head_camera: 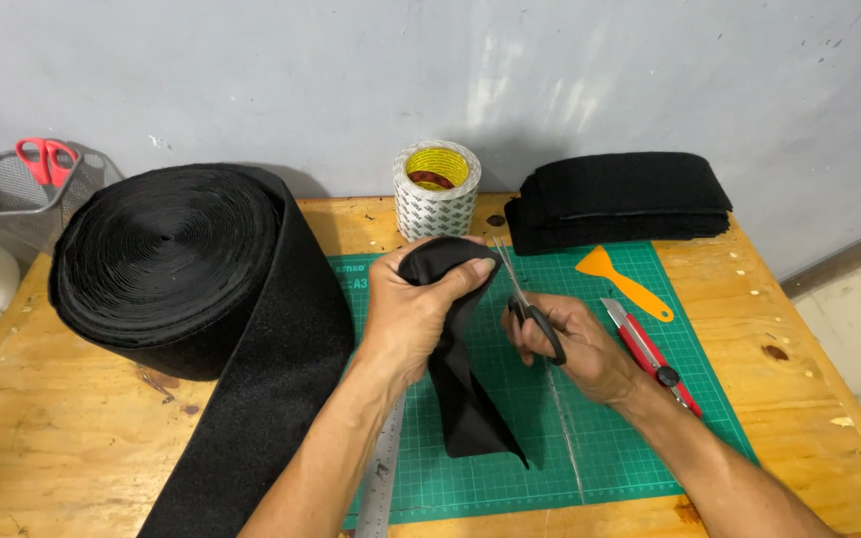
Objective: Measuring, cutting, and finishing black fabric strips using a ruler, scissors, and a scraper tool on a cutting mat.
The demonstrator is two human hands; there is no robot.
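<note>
My left hand [409, 314] grips a folded piece of black fabric [465, 399] by its upper end, lifting it over the green cutting mat [640, 438]; the lower end trails down onto the mat. My right hand [570, 344] holds black-handled scissors [525, 299] with the blades pointing up toward the top of the fabric, close beside my left thumb. A large roll of the same black fabric [166, 259] stands at the left, its loose strip [251, 428] running down toward the table's front edge.
A roll of tape [436, 189] stands at the back, with a stack of black fabric pieces [618, 199] to its right. An orange scraper [622, 282] and a red utility knife [650, 354] lie on the mat. A metal ruler [381, 478] sits under my left forearm. A mesh basket with red scissors [44, 164] is at far left.
</note>
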